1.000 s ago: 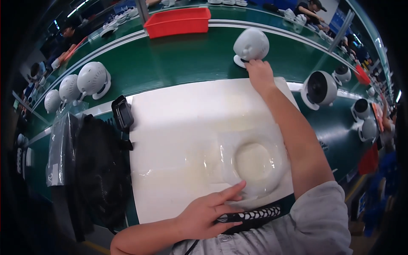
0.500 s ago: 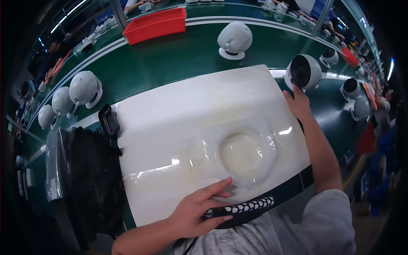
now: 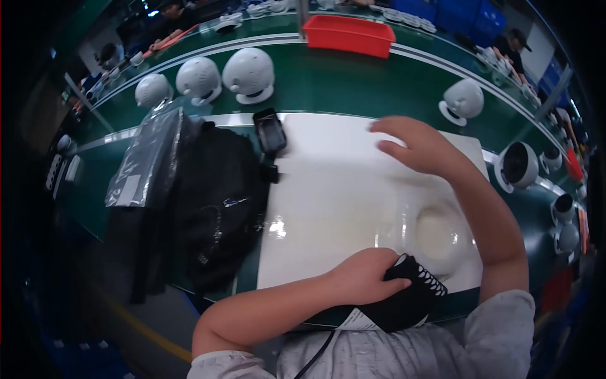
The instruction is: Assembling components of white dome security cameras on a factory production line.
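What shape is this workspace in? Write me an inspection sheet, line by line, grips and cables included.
Surface: green bench with a white mat; a round, glossy form lies toward the mat's right.
Job's things: black item with white ovals along one edge, held.
Clutter: clear plastic bag and black bag-like item, left of the mat; small black device at its left edge.
Grips: left grip closed on the black item; right grip open above the mat, nothing seen in it.
Cables: dark cord across the shirt; ends unclear.
Surroundings: white rounded units, red bin, people beyond.
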A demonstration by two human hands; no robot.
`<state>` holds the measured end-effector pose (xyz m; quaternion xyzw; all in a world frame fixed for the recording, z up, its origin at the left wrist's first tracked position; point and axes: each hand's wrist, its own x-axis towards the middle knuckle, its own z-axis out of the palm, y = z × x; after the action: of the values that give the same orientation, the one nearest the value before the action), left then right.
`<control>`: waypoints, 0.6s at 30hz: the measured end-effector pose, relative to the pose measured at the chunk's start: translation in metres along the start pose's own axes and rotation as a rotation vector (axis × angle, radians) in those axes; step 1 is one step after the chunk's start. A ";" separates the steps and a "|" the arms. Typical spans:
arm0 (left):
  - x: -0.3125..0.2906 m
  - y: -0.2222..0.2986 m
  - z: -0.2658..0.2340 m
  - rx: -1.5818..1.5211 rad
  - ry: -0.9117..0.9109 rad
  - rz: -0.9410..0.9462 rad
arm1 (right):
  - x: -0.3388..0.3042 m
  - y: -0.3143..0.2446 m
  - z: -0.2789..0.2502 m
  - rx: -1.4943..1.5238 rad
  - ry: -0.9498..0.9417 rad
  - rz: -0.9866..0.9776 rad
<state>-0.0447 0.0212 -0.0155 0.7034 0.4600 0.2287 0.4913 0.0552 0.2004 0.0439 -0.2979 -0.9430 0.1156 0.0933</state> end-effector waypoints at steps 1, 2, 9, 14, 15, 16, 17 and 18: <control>0.000 -0.001 -0.002 0.003 0.021 -0.006 | 0.035 -0.018 0.009 0.018 -0.075 -0.039; 0.000 -0.005 -0.004 -0.081 0.007 0.001 | 0.069 -0.033 0.021 0.074 -0.109 -0.081; 0.023 -0.038 0.001 -0.329 0.002 0.132 | 0.252 -0.077 0.111 0.055 -0.328 0.012; 0.010 -0.036 -0.017 -0.501 0.051 0.373 | 0.263 -0.081 0.128 -0.005 -0.065 0.198; 0.013 -0.039 -0.014 -0.499 0.052 0.375 | 0.262 -0.076 0.123 -0.019 0.004 0.186; 0.017 -0.045 -0.009 -0.456 0.051 0.323 | 0.260 -0.065 0.116 -0.033 0.073 0.178; 0.021 -0.048 -0.003 -0.410 0.047 0.273 | 0.257 -0.052 0.104 -0.060 0.123 0.136; 0.021 -0.041 -0.007 -0.409 0.024 0.285 | 0.250 -0.034 0.086 -0.094 0.176 0.108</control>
<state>-0.0571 0.0468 -0.0521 0.6442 0.3064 0.3924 0.5807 -0.1850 0.3054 -0.0022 -0.3614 -0.9180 0.0495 0.1554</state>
